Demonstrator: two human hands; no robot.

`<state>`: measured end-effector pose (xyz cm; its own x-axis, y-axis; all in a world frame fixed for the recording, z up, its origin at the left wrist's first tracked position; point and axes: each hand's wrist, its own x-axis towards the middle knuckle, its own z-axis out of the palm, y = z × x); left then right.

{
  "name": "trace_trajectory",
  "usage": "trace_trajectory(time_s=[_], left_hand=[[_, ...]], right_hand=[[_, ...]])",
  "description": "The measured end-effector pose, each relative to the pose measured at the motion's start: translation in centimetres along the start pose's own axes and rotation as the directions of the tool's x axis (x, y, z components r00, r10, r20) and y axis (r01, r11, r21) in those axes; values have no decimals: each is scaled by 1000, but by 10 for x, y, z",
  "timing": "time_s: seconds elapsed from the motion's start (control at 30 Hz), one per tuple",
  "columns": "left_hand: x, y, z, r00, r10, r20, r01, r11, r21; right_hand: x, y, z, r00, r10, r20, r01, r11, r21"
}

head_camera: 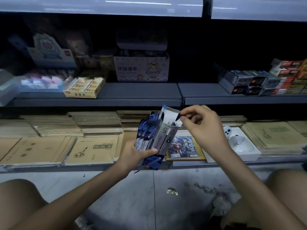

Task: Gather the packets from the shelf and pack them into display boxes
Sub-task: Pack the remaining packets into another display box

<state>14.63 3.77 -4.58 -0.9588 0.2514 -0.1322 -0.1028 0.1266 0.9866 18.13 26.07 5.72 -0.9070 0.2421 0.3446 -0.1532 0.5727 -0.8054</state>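
While gripping display box [163,138] of blue packets [145,133] low down with curled left hand [132,156] fingers, pinching top flap [172,113] between right hand [202,125] thumb and forefinger.

- Dim overall; the brightest part is the pale shelf panel [116,7] along the top, streaked with white glare.
- The recess behind the middle shelf [141,90] sinks almost to black.
- The pastel goods [39,80] at far left are smeared by blur; the display box [163,138] and packets [144,135] at centre are clearer, yet soft.
- Shelf lines bow toward the edges.
- The floor [149,188] is evenly grey, with faint shadows.
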Motion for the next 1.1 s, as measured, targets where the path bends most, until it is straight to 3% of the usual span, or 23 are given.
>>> trace_trajectory(time_s=[0.13,0.27,0.47,0.63,0.73,0.87,1.1], left_hand=[[-3,-14,-19,999,1,38,-4,996,86],[-4,-37,-34,998,64,-28,-57,975,214],[6,-41,-42,971,236,-47,-190,873,448],[10,-43,-43,952,302,-57,-228,818,529],[15,-55,-46,959,261,-109,-168,837,521],[18,-63,-43,962,247,-120,-154,847,509],[22,-65,-36,963,247,-109,-163,854,495]], right_hand=[[12,-3,17,999,-12,50,9,998,67],[22,7,48,988,45,146,-50,998,34],[36,35,78,963,126,239,-127,992,-14],[34,52,79,991,34,128,-21,995,-102],[41,58,68,992,98,83,-104,992,73],[43,60,53,945,227,234,-295,899,322],[45,53,39,882,310,356,-462,718,520]])
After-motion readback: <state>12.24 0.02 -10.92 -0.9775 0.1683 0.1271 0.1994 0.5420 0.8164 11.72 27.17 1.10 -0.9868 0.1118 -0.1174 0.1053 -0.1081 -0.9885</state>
